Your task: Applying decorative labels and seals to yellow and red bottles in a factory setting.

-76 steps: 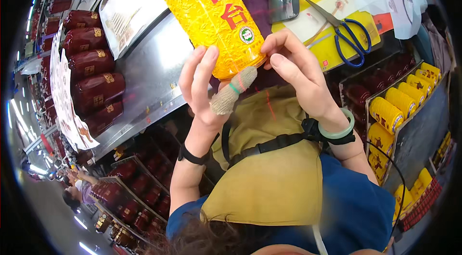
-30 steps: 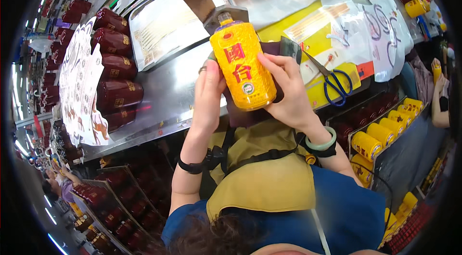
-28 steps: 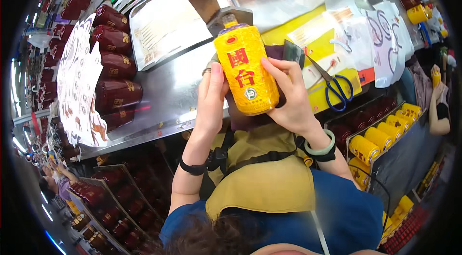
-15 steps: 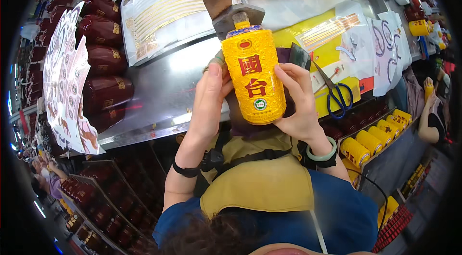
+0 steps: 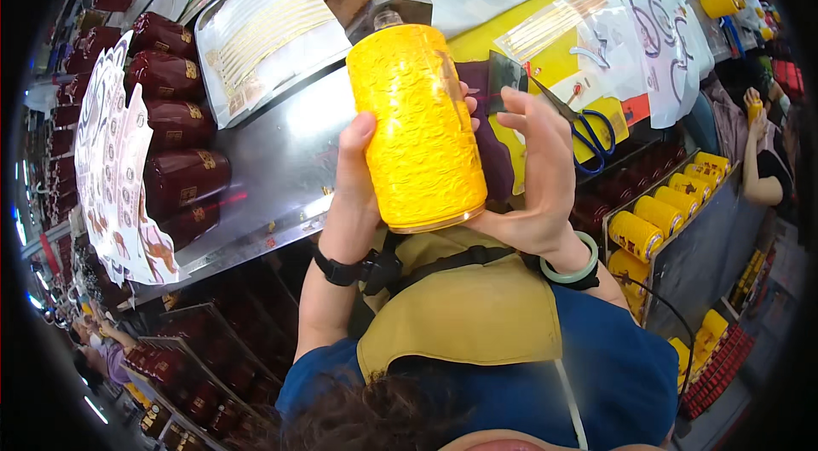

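bottle (image 5: 417,132): glossy, rough | table (image 5: 277,149): smooth metal | apron (image 5: 469,315): matt cloth

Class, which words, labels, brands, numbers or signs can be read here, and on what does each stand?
None reads clearly.
Held yellow bottle: raised pattern, no readable text on this side.
Dark-red containers: gold marks, too small to read.
Printed white sheet at left: small print, too fine to read.
Yellow bottles at right: dark marks, too small to read.

Glossy dark-red bottles (image 5: 183,180) line the left of the shiny metal counter (image 5: 273,153), near white paper (image 5: 277,76) bearing gold strips (image 5: 277,29). Blue-handled metal scissors (image 5: 575,117) lie farther right, near an orange-red card (image 5: 635,109).
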Tool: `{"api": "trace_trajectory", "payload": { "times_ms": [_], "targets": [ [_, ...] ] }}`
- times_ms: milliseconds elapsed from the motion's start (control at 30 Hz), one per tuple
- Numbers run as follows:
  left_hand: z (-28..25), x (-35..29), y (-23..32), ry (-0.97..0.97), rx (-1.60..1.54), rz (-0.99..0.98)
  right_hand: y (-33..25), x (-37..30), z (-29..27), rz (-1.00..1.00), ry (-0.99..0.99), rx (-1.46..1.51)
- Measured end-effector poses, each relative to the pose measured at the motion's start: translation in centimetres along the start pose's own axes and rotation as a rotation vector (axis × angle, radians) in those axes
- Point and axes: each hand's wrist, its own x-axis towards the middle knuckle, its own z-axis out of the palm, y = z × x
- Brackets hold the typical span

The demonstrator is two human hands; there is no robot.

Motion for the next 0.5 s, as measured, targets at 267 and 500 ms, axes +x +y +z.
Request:
{"api": "trace_trajectory", "payload": {
  "times_ms": [267,500],
  "targets": [
    [-3.2,-1.2,-1.7,-0.14,-0.066,0.14,-2.0,-0.2,-0.4,0.091,-0.216,0.058],
    [-4.2,-1.2,-2.1,-0.488,-0.205,0.214,-2.7,0.1,0.2,-0.116,-0.185,0.144]
  ]
}}
